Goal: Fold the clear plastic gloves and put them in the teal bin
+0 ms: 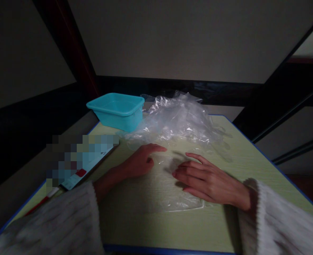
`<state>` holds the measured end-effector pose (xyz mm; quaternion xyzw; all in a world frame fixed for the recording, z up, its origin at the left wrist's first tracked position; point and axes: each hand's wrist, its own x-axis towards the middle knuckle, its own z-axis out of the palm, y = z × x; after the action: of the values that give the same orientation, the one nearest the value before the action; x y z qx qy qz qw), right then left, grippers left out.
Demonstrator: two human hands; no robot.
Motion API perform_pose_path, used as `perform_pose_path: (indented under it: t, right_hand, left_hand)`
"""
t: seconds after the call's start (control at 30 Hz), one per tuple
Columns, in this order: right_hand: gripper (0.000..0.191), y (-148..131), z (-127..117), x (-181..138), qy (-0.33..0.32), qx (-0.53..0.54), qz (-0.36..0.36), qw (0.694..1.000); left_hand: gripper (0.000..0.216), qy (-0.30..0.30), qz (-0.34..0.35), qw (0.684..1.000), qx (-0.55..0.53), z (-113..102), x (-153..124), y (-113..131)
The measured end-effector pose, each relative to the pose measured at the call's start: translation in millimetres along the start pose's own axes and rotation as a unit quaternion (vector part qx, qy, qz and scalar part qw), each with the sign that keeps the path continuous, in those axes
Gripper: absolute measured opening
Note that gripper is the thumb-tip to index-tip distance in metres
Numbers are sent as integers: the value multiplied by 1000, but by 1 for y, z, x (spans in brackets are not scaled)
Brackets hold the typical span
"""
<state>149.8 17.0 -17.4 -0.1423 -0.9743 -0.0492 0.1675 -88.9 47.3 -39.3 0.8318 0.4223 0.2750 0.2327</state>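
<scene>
A clear plastic bag (180,203) lies flat on the table between my hands, its lower edge catching the light. My left hand (139,161) rests at the bag's left side, index finger stretched out toward the right and thumb bent below it. Over the right part of the bag is my right hand (205,179), palm down with the fingers apart. Nothing is gripped in either hand. Just beyond them spreads a crumpled heap of clear plastic bags (177,120).
A turquoise plastic basin (119,115) stands at the back left, touching the heap. At left lies a flat device with a lit screen (92,163), partly pixelated, near a red-and-white stick-like thing (41,203). The pale yellow table (151,235) has a blue edge.
</scene>
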Motion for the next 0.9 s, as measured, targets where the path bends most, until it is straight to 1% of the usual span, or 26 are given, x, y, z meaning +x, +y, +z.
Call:
perform_pose_path:
  t: [0.1, 0.2, 0.3, 0.37, 0.43, 0.57, 0.77, 0.9]
  right_hand:
    - [41, 2, 0, -2, -9, 1, 20, 1000]
    - [46, 5, 2, -3, -31, 2, 46, 998]
    - [47, 7, 4, -5, -47, -5, 69, 997]
    - [48, 7, 4, -5, -57, -13, 79, 995]
    - [49, 8, 3, -5, -70, -17, 85, 994]
    - [50, 8, 3, -5, -103, -17, 93, 990]
    - [53, 7, 4, -4, -134, 2, 84, 987]
    - [56, 6, 3, -4, -162, 20, 83, 983]
  left_hand:
    - [55, -49, 52, 997, 14, -3, -4, 5]
    - [47, -114, 118, 984, 69, -5, -10, 10]
    - [52, -176, 134, 967, 127, -3, -15, 11]
    - [60, -200, 128, 958, 158, -2, -18, 11]
    - [64, -211, 126, 952, 183, -1, -19, 11]
    - [65, -219, 128, 944, 212, 0, -18, 12]
    - [69, -216, 121, 948, 199, -1, -19, 12]
    - [73, -211, 103, 949, 210, -8, -21, 6]
